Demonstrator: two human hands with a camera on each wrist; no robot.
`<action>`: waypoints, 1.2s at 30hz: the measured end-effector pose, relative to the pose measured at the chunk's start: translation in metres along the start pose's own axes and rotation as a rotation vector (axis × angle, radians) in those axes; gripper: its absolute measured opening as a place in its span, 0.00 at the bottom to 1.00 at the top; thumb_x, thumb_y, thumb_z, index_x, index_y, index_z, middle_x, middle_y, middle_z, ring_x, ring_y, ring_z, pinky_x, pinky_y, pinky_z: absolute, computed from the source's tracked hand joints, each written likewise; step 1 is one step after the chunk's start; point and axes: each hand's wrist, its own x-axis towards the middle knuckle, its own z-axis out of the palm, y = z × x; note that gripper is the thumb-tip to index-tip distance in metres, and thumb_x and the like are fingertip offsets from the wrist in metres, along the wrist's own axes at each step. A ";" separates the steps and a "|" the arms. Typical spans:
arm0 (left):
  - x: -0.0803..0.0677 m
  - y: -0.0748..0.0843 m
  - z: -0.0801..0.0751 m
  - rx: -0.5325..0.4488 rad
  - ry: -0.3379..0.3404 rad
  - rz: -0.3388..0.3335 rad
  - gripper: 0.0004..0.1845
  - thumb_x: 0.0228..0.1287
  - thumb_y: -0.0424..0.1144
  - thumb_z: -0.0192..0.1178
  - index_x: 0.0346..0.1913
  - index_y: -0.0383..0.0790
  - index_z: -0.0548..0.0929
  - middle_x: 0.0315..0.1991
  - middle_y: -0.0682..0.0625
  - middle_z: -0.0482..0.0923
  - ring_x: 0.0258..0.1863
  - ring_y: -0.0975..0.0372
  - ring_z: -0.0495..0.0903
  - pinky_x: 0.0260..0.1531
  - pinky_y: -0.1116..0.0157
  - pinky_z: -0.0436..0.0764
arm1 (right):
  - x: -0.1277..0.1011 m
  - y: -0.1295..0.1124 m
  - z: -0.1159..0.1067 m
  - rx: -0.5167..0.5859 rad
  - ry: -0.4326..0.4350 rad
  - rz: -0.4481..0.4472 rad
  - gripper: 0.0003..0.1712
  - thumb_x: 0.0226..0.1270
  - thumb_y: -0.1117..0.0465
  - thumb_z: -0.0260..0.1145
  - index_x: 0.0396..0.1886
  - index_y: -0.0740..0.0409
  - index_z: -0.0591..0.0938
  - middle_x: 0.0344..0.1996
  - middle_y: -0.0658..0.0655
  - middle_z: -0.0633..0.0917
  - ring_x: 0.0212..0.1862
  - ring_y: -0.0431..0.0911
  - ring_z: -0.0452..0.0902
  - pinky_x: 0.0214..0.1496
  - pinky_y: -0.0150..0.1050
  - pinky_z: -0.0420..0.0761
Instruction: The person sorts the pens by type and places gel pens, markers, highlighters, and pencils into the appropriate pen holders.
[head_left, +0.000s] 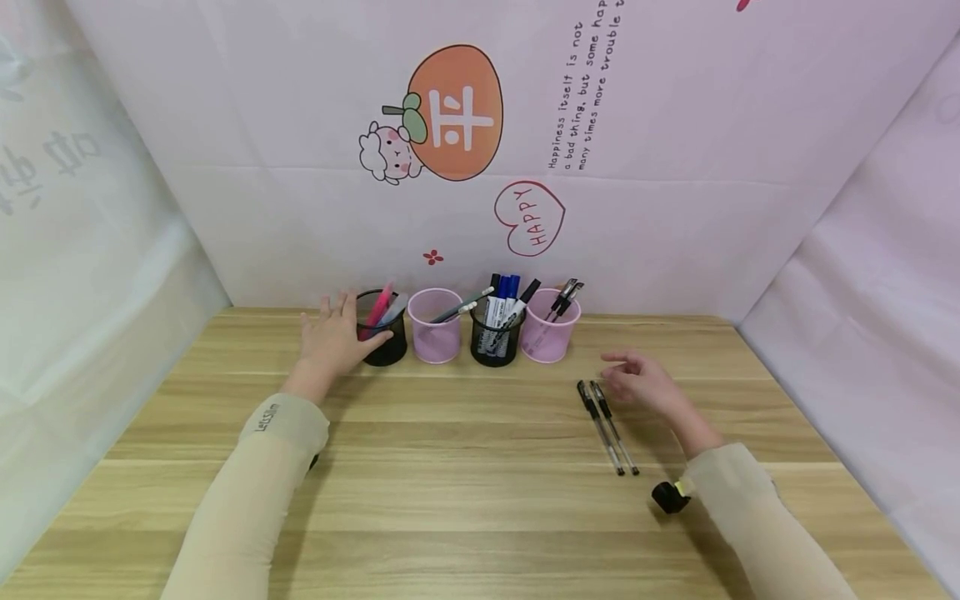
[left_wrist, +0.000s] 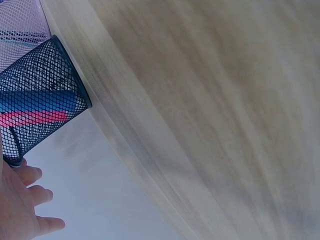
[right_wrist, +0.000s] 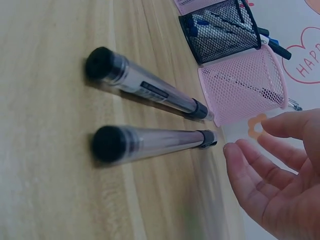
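Observation:
My left hand (head_left: 333, 337) is at the left side of a black mesh pen cup (head_left: 386, 348). Its thumb lies across the cup's front and the other fingers spread out past the rim. Pink and blue highlighter-like pens (left_wrist: 35, 118) show through that cup's mesh. Over the table on the right, my right hand (head_left: 641, 383) has loosely bent fingers with nothing between them. Just left of it lie two clear gel pens with black caps, one on the left (head_left: 602, 429) and one on the right (head_left: 615, 429), nearly parallel and apart from the fingers.
Along the back edge stand a pink cup (head_left: 437, 343) with pencils, a black mesh cup (head_left: 495, 354) with markers, and another pink cup (head_left: 546, 343) with gel pens. A printed white cloth (head_left: 300, 233) rises behind them. More white cloth hangs at both sides.

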 end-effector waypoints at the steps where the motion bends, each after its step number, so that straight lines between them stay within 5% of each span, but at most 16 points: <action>1: 0.000 0.000 0.000 -0.003 0.000 0.001 0.61 0.66 0.78 0.45 0.81 0.30 0.45 0.80 0.31 0.46 0.79 0.35 0.41 0.69 0.28 0.42 | -0.001 0.000 0.000 -0.001 -0.007 0.007 0.28 0.79 0.68 0.56 0.72 0.78 0.64 0.54 0.77 0.78 0.44 0.48 0.80 0.47 0.40 0.87; 11: -0.001 0.001 0.000 -0.003 0.004 0.002 0.60 0.67 0.76 0.48 0.81 0.30 0.45 0.80 0.32 0.46 0.79 0.36 0.41 0.67 0.26 0.42 | -0.004 0.003 -0.003 0.029 -0.102 0.080 0.31 0.78 0.69 0.55 0.74 0.79 0.58 0.51 0.73 0.77 0.40 0.47 0.80 0.45 0.44 0.87; 20: 0.000 0.001 0.000 -0.002 -0.003 0.002 0.60 0.68 0.75 0.49 0.81 0.29 0.44 0.80 0.31 0.46 0.79 0.35 0.41 0.67 0.25 0.42 | -0.004 0.004 -0.001 -0.033 -0.175 0.109 0.40 0.64 0.75 0.63 0.73 0.79 0.59 0.50 0.74 0.77 0.40 0.49 0.81 0.44 0.45 0.88; 36: -0.001 0.000 0.000 0.000 0.000 0.005 0.62 0.65 0.79 0.46 0.81 0.30 0.44 0.80 0.31 0.46 0.79 0.35 0.41 0.66 0.25 0.43 | -0.005 -0.004 0.005 -0.148 -0.183 0.141 0.40 0.63 0.75 0.68 0.71 0.82 0.62 0.42 0.63 0.78 0.35 0.45 0.80 0.39 0.42 0.88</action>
